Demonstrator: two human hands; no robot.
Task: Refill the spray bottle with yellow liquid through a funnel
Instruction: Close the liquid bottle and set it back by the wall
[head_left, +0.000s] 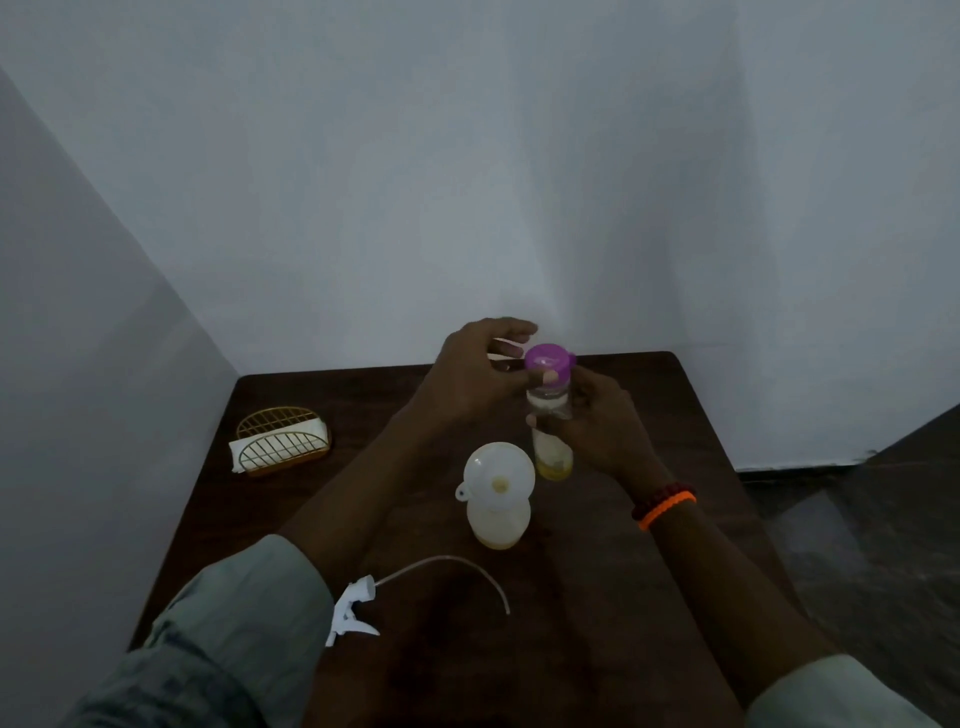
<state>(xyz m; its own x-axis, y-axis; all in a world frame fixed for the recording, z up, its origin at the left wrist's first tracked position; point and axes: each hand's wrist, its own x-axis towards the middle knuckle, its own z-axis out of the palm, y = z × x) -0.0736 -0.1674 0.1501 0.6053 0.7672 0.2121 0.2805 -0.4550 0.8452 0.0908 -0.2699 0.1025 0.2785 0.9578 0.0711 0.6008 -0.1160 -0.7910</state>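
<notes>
Two containers matter: spray bottle (498, 519) stands mid-desk w/ white funnel (500, 475) seated in its neck, and a clear bottle (550, 426) w/ purple cap (548, 362), held just behind it above the desk (311, 493). Right hand (597, 421) wraps the clear bottle's body; left hand (475, 374) has thumb and fingers curled at the cap, grip looks like pinching it, exact contact hard to tell in dim light. Yellow liquid low in both bottles. Judgement: funnel set, trigger off, some liquid apparently in; cap on source, then funnel out and trigger back on remain. Trigger head (353, 610) w/ dip tube lies near front edge by left sleeve. Wire napkin holder (283, 441) far left, well apart. Nothing blocks the funnel.
</notes>
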